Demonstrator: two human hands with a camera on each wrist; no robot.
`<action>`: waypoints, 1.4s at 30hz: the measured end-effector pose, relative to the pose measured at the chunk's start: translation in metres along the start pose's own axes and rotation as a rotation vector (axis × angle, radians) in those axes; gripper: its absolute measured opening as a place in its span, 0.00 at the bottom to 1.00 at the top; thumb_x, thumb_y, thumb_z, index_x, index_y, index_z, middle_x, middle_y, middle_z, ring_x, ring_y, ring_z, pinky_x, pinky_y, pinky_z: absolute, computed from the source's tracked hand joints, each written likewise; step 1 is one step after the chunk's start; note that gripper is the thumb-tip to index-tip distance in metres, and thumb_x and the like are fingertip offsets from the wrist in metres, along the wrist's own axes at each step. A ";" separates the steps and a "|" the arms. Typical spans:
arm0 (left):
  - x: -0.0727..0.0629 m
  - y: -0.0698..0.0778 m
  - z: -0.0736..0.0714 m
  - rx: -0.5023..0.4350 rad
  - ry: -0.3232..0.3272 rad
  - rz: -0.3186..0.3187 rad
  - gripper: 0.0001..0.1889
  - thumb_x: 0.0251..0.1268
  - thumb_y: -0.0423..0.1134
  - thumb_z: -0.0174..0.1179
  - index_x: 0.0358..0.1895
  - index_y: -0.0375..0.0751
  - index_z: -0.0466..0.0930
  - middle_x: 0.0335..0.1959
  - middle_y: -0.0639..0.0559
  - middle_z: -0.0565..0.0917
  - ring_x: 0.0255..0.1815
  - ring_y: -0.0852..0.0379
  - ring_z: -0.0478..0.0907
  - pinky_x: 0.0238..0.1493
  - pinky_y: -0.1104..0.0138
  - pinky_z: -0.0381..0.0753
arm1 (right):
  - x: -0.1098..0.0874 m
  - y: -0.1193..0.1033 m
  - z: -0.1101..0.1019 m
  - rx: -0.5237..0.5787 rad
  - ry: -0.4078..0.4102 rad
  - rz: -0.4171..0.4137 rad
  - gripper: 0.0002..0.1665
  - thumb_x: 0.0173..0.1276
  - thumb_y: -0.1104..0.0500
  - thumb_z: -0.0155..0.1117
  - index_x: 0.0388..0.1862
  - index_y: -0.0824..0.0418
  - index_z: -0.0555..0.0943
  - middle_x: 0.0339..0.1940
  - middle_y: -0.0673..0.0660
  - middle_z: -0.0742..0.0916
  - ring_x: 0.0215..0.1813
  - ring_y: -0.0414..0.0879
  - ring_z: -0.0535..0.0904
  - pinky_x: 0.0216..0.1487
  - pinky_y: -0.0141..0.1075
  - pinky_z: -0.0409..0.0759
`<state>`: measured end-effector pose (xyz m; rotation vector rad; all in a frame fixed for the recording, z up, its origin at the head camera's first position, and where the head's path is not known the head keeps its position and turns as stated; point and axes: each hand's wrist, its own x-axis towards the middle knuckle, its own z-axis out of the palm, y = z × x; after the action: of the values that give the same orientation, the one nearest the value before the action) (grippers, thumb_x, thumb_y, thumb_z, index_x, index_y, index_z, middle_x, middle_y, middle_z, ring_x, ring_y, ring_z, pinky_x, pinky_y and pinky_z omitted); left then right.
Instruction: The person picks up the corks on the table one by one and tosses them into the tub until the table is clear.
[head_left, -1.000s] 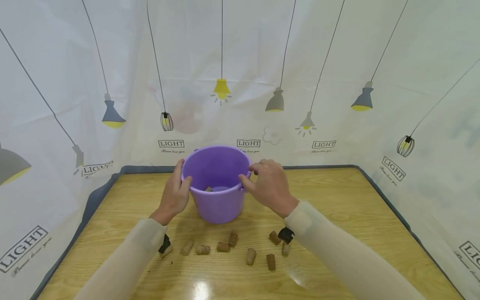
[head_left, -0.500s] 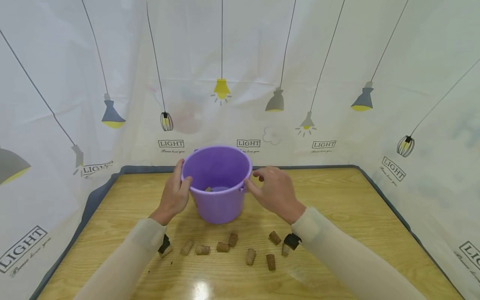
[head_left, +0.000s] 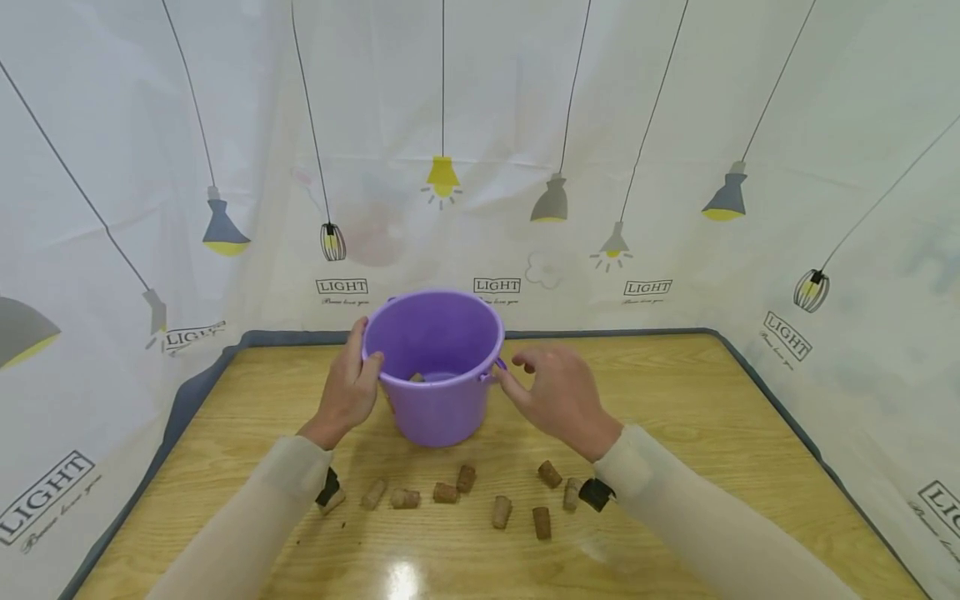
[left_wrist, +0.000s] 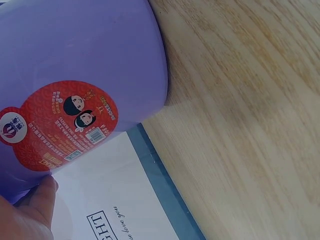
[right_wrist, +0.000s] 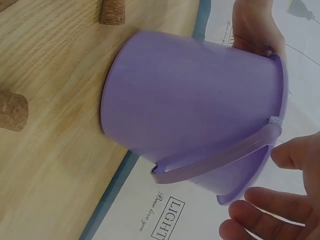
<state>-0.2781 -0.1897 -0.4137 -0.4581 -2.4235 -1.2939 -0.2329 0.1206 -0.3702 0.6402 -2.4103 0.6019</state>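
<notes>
A purple plastic bucket [head_left: 438, 414] stands upright on the wooden table, with a small light-brown piece [head_left: 417, 377] visible inside. My left hand [head_left: 348, 390] grips its left rim, thumb over the edge and fingers along the outer wall. A red sticker [left_wrist: 67, 125] shows on that side in the left wrist view. My right hand [head_left: 558, 396] is just off the right rim with fingers loosely bent and holding nothing. Its thumb [right_wrist: 290, 152] is close to where the bucket's purple handle [right_wrist: 215, 159] joins the rim. That handle hangs down beside the wall.
Several corks [head_left: 501, 512] lie scattered on the table [head_left: 675, 433] in front of the bucket, some close to the right wrist's black camera [head_left: 596, 494]. A white sheet printed with lamps [head_left: 405, 208] walls off the back and both sides.
My right hand has let go of the right rim and drawn back a little to the right, and part of the handle now shows there. The left hand and bucket have stayed put.
</notes>
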 end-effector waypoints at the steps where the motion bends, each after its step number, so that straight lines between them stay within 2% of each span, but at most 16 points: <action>1: 0.000 0.000 0.000 0.001 0.000 -0.001 0.35 0.77 0.39 0.42 0.82 0.33 0.45 0.78 0.31 0.60 0.76 0.35 0.63 0.75 0.43 0.64 | -0.001 0.000 0.000 -0.003 -0.001 0.001 0.17 0.67 0.49 0.72 0.36 0.64 0.90 0.32 0.58 0.91 0.33 0.50 0.85 0.35 0.42 0.84; 10: 0.000 -0.001 0.000 0.007 0.002 0.001 0.34 0.77 0.38 0.42 0.82 0.32 0.45 0.78 0.31 0.61 0.76 0.35 0.64 0.75 0.43 0.65 | -0.013 0.007 0.001 -0.017 -0.022 0.037 0.15 0.65 0.51 0.74 0.38 0.64 0.90 0.35 0.58 0.91 0.36 0.52 0.86 0.36 0.44 0.85; 19: 0.001 0.000 0.000 0.008 0.005 0.030 0.34 0.78 0.37 0.42 0.82 0.31 0.46 0.78 0.30 0.61 0.76 0.35 0.64 0.74 0.43 0.65 | -0.022 0.016 0.001 -0.055 -0.037 0.059 0.15 0.64 0.51 0.74 0.39 0.62 0.90 0.36 0.57 0.91 0.36 0.49 0.85 0.34 0.43 0.85; 28: 0.002 0.001 0.000 0.010 0.003 0.019 0.34 0.77 0.35 0.43 0.82 0.32 0.46 0.78 0.31 0.60 0.76 0.35 0.63 0.75 0.43 0.64 | -0.029 0.020 -0.003 -0.069 -0.047 0.067 0.14 0.63 0.52 0.74 0.37 0.62 0.90 0.33 0.56 0.90 0.34 0.49 0.84 0.34 0.44 0.84; 36: 0.001 0.001 0.000 0.020 0.005 0.010 0.34 0.78 0.37 0.42 0.82 0.32 0.45 0.78 0.30 0.61 0.76 0.35 0.64 0.75 0.43 0.64 | -0.036 0.025 0.001 -0.094 -0.040 0.031 0.13 0.61 0.53 0.75 0.35 0.62 0.90 0.28 0.55 0.89 0.29 0.47 0.83 0.29 0.39 0.82; 42: 0.001 0.001 0.000 0.015 0.008 0.007 0.34 0.78 0.36 0.42 0.82 0.32 0.45 0.78 0.31 0.61 0.76 0.35 0.63 0.75 0.43 0.64 | -0.041 0.027 0.002 -0.093 -0.064 0.046 0.13 0.62 0.52 0.75 0.36 0.62 0.90 0.28 0.55 0.90 0.30 0.46 0.83 0.28 0.39 0.82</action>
<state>-0.2784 -0.1891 -0.4131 -0.4558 -2.4211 -1.2708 -0.2191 0.1526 -0.4043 0.5745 -2.5019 0.4910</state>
